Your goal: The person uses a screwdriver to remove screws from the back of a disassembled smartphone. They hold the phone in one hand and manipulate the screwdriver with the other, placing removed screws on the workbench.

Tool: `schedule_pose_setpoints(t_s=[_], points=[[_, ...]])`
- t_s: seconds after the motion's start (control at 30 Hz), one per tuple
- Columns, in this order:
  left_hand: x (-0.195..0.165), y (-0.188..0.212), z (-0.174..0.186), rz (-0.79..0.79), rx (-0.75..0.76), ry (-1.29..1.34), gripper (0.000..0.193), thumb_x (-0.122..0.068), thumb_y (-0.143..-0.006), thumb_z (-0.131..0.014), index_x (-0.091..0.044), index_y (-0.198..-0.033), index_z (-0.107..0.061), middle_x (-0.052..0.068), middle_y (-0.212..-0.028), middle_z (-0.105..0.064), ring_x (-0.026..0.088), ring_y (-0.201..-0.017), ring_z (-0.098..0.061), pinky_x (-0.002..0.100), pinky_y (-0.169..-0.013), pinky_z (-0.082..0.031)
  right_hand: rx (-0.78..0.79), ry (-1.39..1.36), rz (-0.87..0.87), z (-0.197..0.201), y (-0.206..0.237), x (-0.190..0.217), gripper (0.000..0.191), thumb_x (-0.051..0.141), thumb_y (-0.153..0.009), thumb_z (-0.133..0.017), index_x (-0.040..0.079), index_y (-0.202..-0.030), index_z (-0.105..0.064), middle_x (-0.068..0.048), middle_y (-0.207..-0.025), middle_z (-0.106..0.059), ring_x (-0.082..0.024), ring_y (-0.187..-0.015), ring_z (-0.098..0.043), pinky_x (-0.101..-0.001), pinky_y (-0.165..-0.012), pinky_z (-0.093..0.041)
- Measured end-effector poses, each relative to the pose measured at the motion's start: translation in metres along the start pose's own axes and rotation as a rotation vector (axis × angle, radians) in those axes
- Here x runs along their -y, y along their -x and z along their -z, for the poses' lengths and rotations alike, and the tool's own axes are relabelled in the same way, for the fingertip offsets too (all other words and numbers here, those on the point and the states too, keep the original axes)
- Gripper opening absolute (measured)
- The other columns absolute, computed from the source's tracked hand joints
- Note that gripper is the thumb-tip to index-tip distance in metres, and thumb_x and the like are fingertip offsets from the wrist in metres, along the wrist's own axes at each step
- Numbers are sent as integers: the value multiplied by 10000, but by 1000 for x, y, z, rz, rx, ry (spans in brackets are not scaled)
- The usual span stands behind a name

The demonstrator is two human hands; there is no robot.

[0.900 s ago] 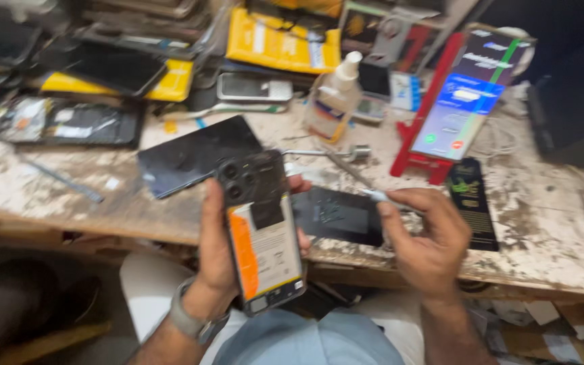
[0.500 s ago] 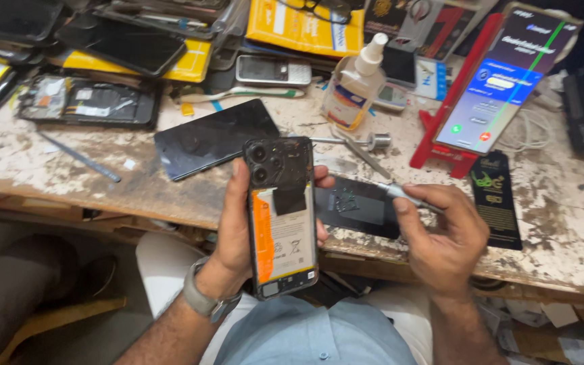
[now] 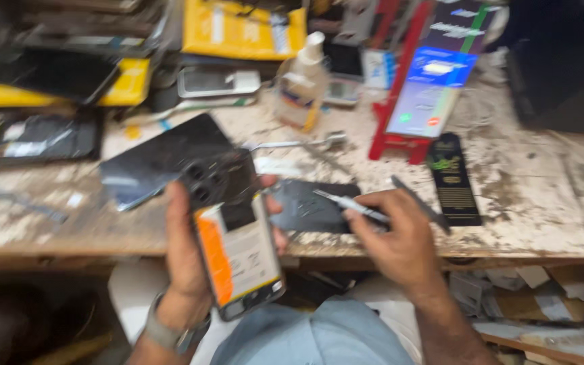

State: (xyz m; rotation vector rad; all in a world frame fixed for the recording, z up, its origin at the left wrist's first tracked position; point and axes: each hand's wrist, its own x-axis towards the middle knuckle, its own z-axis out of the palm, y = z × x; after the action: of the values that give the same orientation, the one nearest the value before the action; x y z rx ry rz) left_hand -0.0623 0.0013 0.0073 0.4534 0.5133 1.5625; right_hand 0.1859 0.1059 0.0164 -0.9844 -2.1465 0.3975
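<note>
A person's left hand (image 3: 187, 260) grips an opened smartphone (image 3: 234, 240) at a repair bench, back cover off, its orange-edged battery and black camera cluster facing up, the handset held just below the near edge of the worn white workbench (image 3: 542, 216). The right hand (image 3: 400, 243) is closed around a pair of slim metal tweezers (image 3: 353, 205), tips pointing left toward the phone but apart from it. Compared with the views a moment earlier, the phone has tilted so its camera end leans away to the upper left, and the tweezers now lie lower and closer to level, over the dark pad (image 3: 312, 206) on the bench edge; the view itself has swung and blurred. That suggests work on the phone's interior is paused between touches, not under way.

Just behind the phone lies a detached black back panel (image 3: 157, 159), and a metal tool (image 3: 299, 142) rests beyond it. A clear bottle with a white nozzle (image 3: 302, 91) stands near the middle of the bench. To the right, a lit phone leans in a red stand (image 3: 410, 145), a black strip-shaped card (image 3: 454, 179) flat beside it. Yellow packaging (image 3: 241, 30) and other dismantled handsets crowd the far side. A grey wristwatch (image 3: 163, 331) shows on the left wrist.
</note>
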Motion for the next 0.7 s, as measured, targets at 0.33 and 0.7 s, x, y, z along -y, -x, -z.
schedule_pose_setpoints(t_s=[0.33, 0.7], points=[[62, -17, -10, -62, -47, -63, 1123, -851, -916, -340, 131, -1445, -478, 231, -1058, -664, 365, -798, -687, 480, -700, -584, -96, 299, 94, 34, -9, -85, 418, 322, -902, -763, 76, -1231, -688, -81, -928, -709, -251, -861, -635, -400, -752, -507], [66, -21, -19, -69, -77, -62, 1116, -858, -901, -337, 111, -1438, -472, 227, -1046, -665, 367, -783, -691, 483, -687, -582, 74, 465, -268, 53, -32, -93, 754, 478, -852, -789, 129, -1467, -528, -68, -711, -660, -229, -655, -627, -431, -670, -507]])
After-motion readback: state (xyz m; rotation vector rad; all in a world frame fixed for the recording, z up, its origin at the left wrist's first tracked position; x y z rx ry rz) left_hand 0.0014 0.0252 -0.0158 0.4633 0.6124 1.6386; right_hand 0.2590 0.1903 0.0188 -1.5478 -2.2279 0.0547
